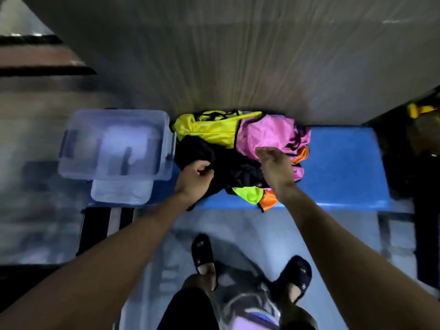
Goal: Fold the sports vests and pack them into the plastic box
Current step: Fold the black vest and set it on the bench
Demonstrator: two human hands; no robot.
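Both hands are over the pile. My left hand [194, 178] has its fingers curled and pinching the near-left edge of the black vest [202, 153]; my right hand [276, 167] hangs over the pile's right half with fingers loosely bent. Blur keeps me from telling whether it grips cloth or only touches it.

That black vest lies crumpled in the middle of the heap, directly under and just beyond my left hand, stretching rightward toward my right hand. I read its long axis as running roughly left to right along the bench, though the bunching makes this uncertain. My left hand is the nearer one and already has it, so I judge the next move is to lift it clear, with my right hand taking the far-right end to spread it.

Around it sit the other vests: a yellow vest [214, 128] at the far left of the heap, a pink vest [271, 134] at far right, and green and orange cloth [258, 198] poking out at the near edge. All rest on the blue bench [345, 167].

The box [114, 144] stands open just left of the pile, touching or nearly touching it, on my left hand's side. Its lid [121, 191] lies partly under it at the near side.
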